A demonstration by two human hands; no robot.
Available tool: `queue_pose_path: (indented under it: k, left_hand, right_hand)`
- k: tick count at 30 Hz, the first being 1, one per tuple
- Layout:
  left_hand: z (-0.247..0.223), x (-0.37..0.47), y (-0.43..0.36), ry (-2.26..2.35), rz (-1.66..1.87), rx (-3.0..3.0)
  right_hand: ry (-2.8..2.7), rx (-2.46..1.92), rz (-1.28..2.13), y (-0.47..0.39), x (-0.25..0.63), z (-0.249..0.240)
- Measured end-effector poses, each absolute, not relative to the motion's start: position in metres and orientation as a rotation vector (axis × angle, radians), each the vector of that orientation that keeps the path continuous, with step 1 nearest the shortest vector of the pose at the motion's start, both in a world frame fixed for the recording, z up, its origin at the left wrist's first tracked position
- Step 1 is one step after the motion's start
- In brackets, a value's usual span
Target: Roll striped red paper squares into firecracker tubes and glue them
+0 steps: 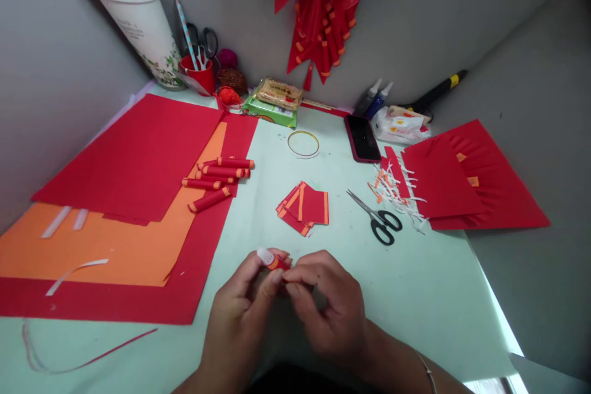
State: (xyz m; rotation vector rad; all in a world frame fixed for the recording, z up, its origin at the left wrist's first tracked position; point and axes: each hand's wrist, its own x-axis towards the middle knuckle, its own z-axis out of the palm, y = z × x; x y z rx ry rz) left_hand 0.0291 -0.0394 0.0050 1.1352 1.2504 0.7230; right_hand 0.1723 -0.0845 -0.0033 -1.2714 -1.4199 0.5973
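Near the table's front edge, my two hands meet on a small red paper tube [279,263] with an orange band at its end. A white rounded tip [265,255] sticks out of that end; what it belongs to is hidden inside the paper. My left hand [244,305] is closed around the tube, thumb on top. The fingers of my right hand [330,301] pinch at its other end. Just beyond lie red paper pieces [314,206] with orange strips. Black-handled scissors [376,217] rest to the right. Several finished red tubes [226,172] with orange ends are piled on the left.
Large red sheets [133,157] and orange sheets [115,252] cover the left side. At the back stand a white cup [133,24], a red pen holder [199,76], snack packets [277,98] and a phone [362,137]. A tape roll [303,133] lies centrally. Red firecracker decorations [323,18] hang behind.
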Motion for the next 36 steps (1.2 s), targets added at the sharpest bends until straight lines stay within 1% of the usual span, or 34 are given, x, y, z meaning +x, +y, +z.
queue_pose_path:
  k: [6, 14, 20, 24, 29, 36]
  left_hand:
    - [0.005, 0.033, -0.043, 1.123, 0.755, 1.418]
    - [-0.007, 0.028, -0.045, 1.122, 0.843, 1.853]
    - [-0.016, 0.026, -0.045, 1.055, 0.926, 2.050]
    - [-0.018, 0.023, -0.041, 0.976, 0.948, 2.206]
    - [-0.019, 0.025, -0.038, 0.935, 1.040, 2.286]
    - [-0.021, 0.028, -0.039, 0.918, 1.056, 2.308]
  right_hand:
    - [-1.399, -1.357, 0.616, -0.083, 0.176, -0.005]
    - [-1.220, -1.413, 0.719, -0.081, 0.172, 0.000]
    - [-1.164, -1.423, 0.733, -0.081, 0.173, 0.002]
    - [-1.154, -1.437, 0.819, -0.080, 0.178, 0.003]
    - [-1.196, -1.480, 0.890, -0.079, 0.185, 0.004]
    - [-1.206, -1.512, 0.886, -0.078, 0.186, 0.001]
